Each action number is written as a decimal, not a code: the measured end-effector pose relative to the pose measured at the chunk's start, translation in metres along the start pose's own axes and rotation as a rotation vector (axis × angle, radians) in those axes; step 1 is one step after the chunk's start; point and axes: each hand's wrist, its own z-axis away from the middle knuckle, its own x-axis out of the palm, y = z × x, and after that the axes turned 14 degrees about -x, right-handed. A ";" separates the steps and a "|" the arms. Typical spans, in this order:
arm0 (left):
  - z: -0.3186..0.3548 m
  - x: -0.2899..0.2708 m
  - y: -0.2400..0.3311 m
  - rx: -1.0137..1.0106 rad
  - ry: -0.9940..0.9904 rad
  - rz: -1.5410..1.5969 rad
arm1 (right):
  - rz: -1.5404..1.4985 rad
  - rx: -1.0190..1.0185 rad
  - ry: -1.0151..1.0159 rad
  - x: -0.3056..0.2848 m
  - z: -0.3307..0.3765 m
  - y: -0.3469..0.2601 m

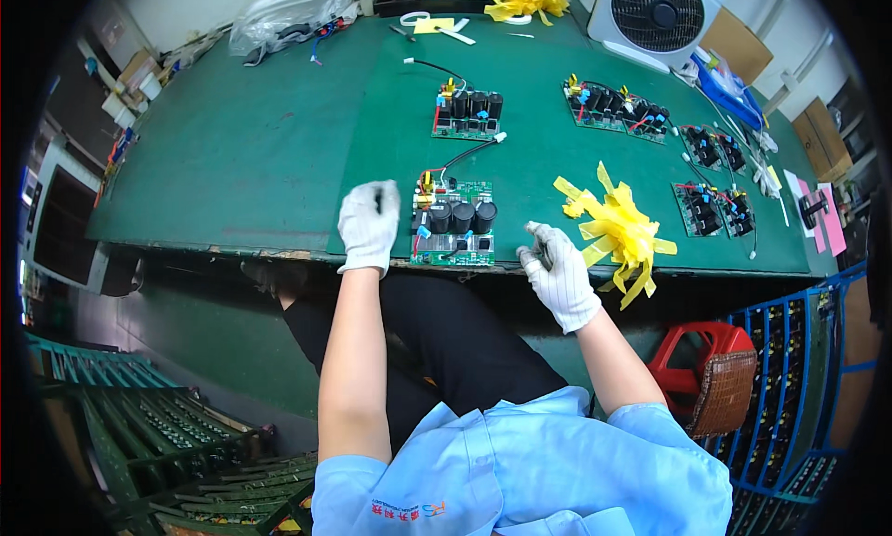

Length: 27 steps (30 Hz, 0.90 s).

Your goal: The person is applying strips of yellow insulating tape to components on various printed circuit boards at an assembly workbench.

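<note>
Big green surface [242, 164] first, and it's a roomy stage for close work! Over on the right, the bundle of yellow strips [627, 234] spills past the front edge, and those loose ends are best kept off the parts. Here's the main event: the circuit board [452, 242], lying flat at the near edge of the surface, between the two gloved hands. Left hand [369, 225] just beside it, grip curled in tight, and whether anything is inside, I cannot tell. Right hand [560, 276] across the gap, grip narrow, fingers half bent, nothing plainly held, though I cannot be sure! Good handling here, I'd say, means steadying the board by its rim, well back from that front drop, and pressing nothing on the three black cylinders [462, 217]. Smaller again, the dark cable [472, 152] arcs off the far side: guide it, never tug it, and mind the little white plug [500, 138] at its tip
</note>
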 end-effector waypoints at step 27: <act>0.010 0.000 -0.008 0.164 0.134 -0.106 | 0.239 -0.140 -0.323 0.004 -0.079 -0.021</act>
